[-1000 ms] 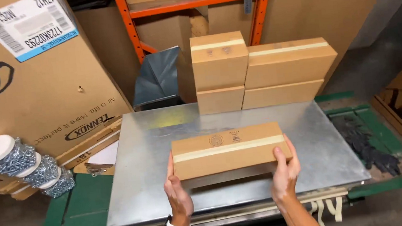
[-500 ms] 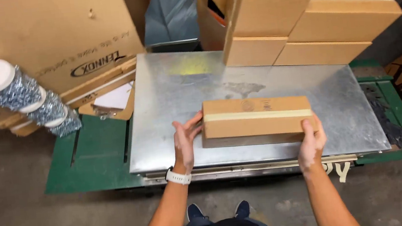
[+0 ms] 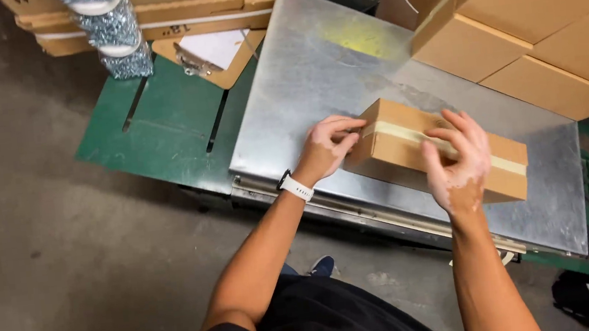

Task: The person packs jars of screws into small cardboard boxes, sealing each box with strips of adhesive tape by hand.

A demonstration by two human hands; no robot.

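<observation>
A long taped cardboard box (image 3: pixel 409 147) lies near the front edge of a shiny metal sheet (image 3: pixel 316 90) on a green table. My left hand (image 3: pixel 328 147) grips the box's left end, a white watch on the wrist. My right hand (image 3: pixel 457 163) rests over the front side and top of the box near its middle, fingers spread.
Several stacked cardboard boxes (image 3: pixel 526 10) stand at the back right of the sheet. A clipboard with paper (image 3: pixel 213 53) lies on the green table (image 3: pixel 152 129), beside rolls of silver wrap (image 3: pixel 113 31) and large flat cartons. Concrete floor lies to the left and below.
The view has tilted and swung left. The box now sits angled, and my right hand has moved from its right end onto the front middle.
</observation>
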